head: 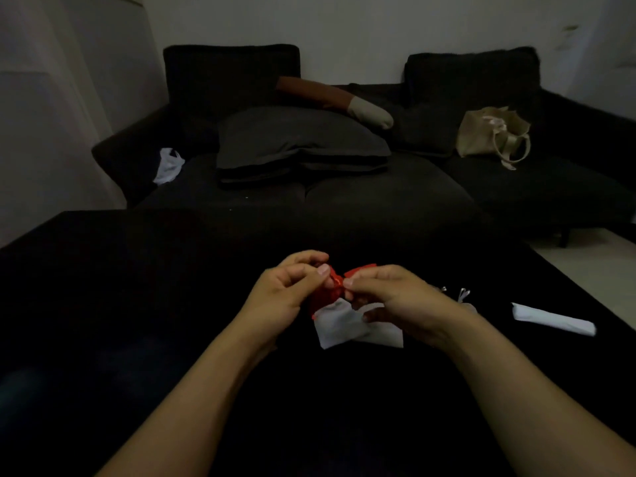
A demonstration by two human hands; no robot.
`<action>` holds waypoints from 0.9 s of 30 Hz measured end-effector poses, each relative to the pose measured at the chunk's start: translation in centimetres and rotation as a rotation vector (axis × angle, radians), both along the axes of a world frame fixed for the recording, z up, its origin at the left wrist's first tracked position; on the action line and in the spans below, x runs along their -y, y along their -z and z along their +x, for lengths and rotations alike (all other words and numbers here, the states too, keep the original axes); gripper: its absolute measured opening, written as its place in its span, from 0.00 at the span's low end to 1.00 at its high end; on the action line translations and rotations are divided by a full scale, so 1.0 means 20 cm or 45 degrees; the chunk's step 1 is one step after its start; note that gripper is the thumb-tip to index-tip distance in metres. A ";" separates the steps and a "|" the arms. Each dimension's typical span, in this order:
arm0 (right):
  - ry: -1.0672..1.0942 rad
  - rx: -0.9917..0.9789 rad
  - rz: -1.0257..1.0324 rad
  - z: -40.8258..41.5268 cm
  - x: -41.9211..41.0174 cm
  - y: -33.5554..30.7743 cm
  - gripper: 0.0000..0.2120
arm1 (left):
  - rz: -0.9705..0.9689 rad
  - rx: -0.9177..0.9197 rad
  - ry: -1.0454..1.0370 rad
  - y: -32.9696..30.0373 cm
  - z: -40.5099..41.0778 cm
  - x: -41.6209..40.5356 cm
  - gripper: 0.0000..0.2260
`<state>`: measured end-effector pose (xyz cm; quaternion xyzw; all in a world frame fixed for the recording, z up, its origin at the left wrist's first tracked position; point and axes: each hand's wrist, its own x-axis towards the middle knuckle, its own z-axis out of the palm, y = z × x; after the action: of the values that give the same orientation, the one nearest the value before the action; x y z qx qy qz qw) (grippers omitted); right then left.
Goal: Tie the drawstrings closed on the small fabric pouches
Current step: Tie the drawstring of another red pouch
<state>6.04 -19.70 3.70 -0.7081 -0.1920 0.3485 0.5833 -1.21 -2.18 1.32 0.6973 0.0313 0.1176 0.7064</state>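
Note:
A small red fabric pouch [331, 293] is held up over a black surface [137, 304] in the middle of the head view. My left hand [289, 287] pinches its gathered top from the left. My right hand [389, 297] pinches the red drawstring or fabric from the right, fingertips nearly meeting the left ones. Under both hands lie white fabric pouches [347, 327], partly hidden by my right hand. The red pouch's lower part is hidden behind my fingers.
A folded white piece [554, 320] lies on the black surface at the right, with small white cords [463, 295] near it. Beyond stands a dark sofa with a grey cushion [299, 142], a beige tote bag [492, 136] and a white plastic bag [168, 165].

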 end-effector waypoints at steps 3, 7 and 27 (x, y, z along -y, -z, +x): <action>-0.050 0.219 -0.079 0.00 -0.01 0.02 0.12 | -0.033 -0.008 0.004 -0.01 -0.01 0.00 0.10; -0.040 0.491 -0.072 0.00 -0.02 0.04 0.08 | -0.101 -0.115 0.030 -0.01 -0.02 0.03 0.14; -0.143 0.998 0.012 -0.05 0.03 -0.02 0.07 | 0.315 -0.086 0.191 -0.05 -0.06 -0.03 0.12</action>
<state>4.97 -20.34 4.10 -0.7732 -0.4402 0.0820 0.4491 -2.45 -1.59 2.24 0.7829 -0.0119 0.0441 0.6205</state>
